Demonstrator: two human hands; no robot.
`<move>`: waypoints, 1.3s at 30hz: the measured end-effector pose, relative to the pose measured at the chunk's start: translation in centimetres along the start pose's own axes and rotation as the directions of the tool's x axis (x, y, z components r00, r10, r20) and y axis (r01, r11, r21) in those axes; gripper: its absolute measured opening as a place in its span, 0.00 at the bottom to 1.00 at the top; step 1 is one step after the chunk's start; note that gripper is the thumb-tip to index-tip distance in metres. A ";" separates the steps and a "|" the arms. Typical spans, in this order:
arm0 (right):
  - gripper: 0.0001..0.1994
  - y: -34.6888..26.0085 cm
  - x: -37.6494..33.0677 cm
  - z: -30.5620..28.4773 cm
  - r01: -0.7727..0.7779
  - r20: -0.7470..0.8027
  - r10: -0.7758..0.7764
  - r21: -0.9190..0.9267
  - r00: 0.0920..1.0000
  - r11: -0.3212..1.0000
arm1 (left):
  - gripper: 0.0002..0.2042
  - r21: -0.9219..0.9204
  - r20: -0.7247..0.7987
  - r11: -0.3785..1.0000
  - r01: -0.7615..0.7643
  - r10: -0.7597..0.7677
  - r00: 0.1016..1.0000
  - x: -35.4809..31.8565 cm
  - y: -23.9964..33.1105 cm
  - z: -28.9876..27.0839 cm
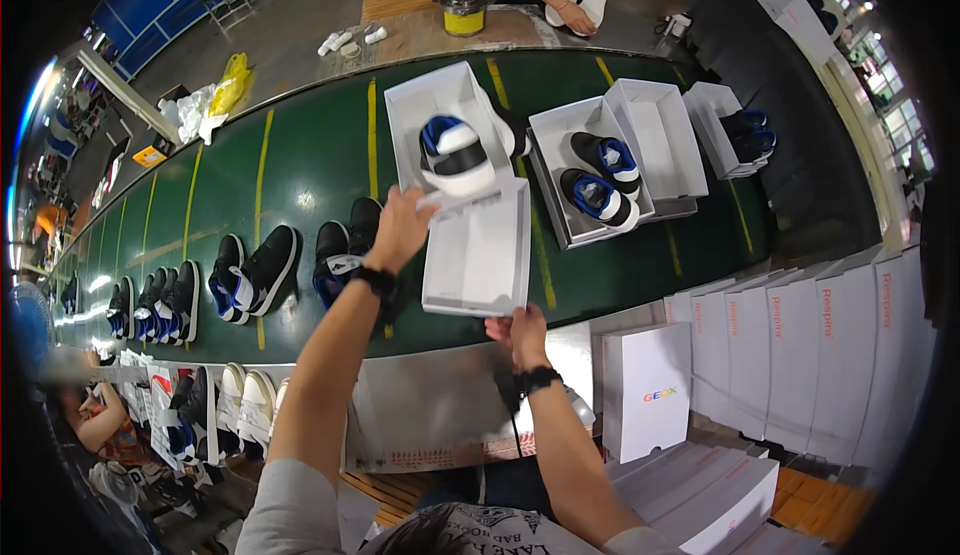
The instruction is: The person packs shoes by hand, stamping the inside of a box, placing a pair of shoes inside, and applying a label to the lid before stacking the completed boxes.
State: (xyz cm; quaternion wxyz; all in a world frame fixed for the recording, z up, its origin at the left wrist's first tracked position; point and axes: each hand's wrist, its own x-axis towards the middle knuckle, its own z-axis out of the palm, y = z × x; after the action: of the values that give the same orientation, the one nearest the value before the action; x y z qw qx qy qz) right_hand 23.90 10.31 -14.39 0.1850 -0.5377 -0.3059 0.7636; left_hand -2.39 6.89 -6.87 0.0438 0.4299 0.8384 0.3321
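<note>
In front of me on the green conveyor belt stands a white shoebox (pixel 402 120), tilted slightly. A sneaker (pixel 458 158) in black, white and blue lies inside it. The box's white lid (pixel 475 255) spreads toward me, its inner side up. My left hand (pixel 402 230) is closed on the edge where box and lid meet, at the left. With closed fingers, my right hand (pixel 520 335) holds the lid's near right corner. Just left of the lid, a pair of black sneakers (pixel 330 255) stands partly hidden behind my left wrist.
Right of the box, another open box (pixel 590 232) carries two sneakers, beside an empty box (pixel 665 145). More sneakers (pixel 270 267) line the belt (pixel 320 175) at left. White boxes (pixel 800 355) stack at right. Across the belt, a person (pixel 575 15) holds white shoes near a tin (pixel 463 20).
</note>
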 end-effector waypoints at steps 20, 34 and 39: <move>0.25 -25.6 24.5 13.3 0.368 0.368 -0.083 -0.832 0.926 0.415 | 0.10 -0.218 0.107 0.975 0.045 -0.022 0.994 -11.6 1.3 0.5; 0.13 -33.4 2.8 13.9 0.529 0.761 -0.567 -0.638 0.317 -0.560 | 0.11 -0.172 0.118 0.985 -0.026 0.047 0.992 -12.5 3.7 3.5; 0.14 -27.6 -2.6 9.8 0.350 0.772 -0.443 -0.613 0.455 -0.708 | 0.12 -0.121 0.119 0.993 0.013 0.002 0.993 -13.7 5.9 5.7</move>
State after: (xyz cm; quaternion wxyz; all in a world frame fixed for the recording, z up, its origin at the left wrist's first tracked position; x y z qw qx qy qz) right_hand 14.42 26.62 8.15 0.0670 -0.2098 -0.9738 -0.0556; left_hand 12.37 1.99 -10.69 0.1208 0.4432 0.8137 0.3562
